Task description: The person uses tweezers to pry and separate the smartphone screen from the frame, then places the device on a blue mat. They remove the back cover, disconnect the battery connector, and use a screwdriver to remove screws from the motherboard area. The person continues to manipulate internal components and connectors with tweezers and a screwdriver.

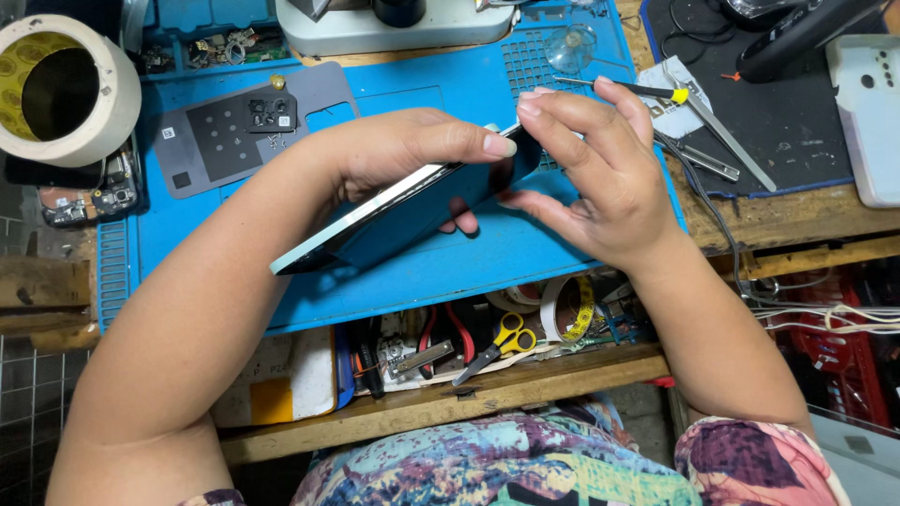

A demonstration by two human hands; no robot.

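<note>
Phone [412,211] sits up off the blue mat [562,253], held edge-on between both hands, so you mostly see its thin side and dark glass. Left hand [403,155] is clamped around the middle, thumb lying along the top edge and fingertips poking out underneath. Right hand [600,178] is pinched on the far corner, index finger and thumb closed on the end of it. Seems like a stiff, flat slab, fairly light, but slick glass on the face and probably fragile if it gets flexed or dropped, so I'd say gripping by the side frame like this beats pressing on the screen. Just beyond the right hand's fingers there's a screwdriver with a yellow collar [647,91] and metal tweezers [722,141] on a black mat. Off past the left forearm is a big roll of masking tape [66,89] and a grey magnetic screw mat [234,126]. Below both wrists, on the lower shelf, yellow-handled scissors [497,342] lie in the clutter, with a tape roll [567,309] beside them.
</note>
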